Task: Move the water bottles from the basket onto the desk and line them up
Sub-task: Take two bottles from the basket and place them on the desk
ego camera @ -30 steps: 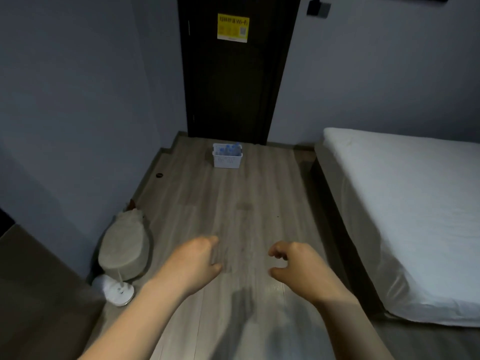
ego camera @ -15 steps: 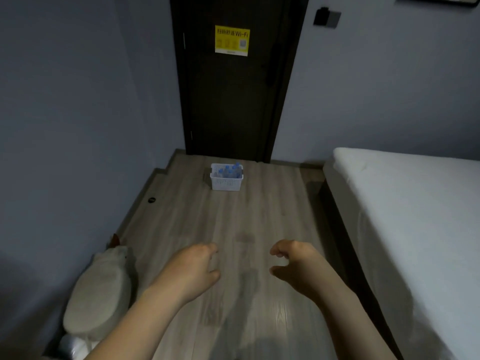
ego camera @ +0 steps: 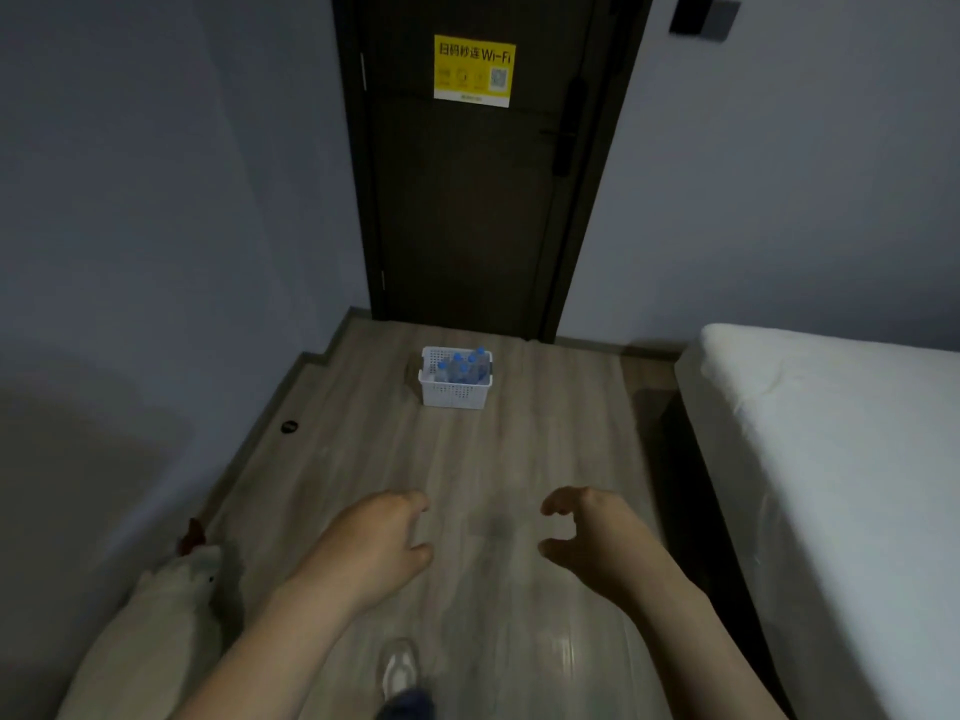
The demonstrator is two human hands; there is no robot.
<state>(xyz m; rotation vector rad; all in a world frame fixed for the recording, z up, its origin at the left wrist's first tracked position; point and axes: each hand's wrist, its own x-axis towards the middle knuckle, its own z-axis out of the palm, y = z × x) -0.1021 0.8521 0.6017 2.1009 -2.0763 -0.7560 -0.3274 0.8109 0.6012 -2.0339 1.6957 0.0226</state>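
Note:
A small white plastic basket (ego camera: 453,394) stands on the wooden floor in front of the dark door. Several clear water bottles with blue caps (ego camera: 462,367) stand upright inside it. My left hand (ego camera: 376,543) and my right hand (ego camera: 589,537) are held out in front of me, far short of the basket, each with loosely curled fingers and nothing in them. No desk is in view.
A bed with a white sheet (ego camera: 841,459) fills the right side. A white plush toy (ego camera: 156,626) lies by the left wall. The dark door (ego camera: 467,200) carries a yellow Wi-Fi notice. My shoe (ego camera: 399,672) shows on the floor at the bottom.
The view has moved forward toward the basket, which now looks larger and lower in frame. The plush toy has slid to the bottom left. Both hands stay empty, held out the same way.

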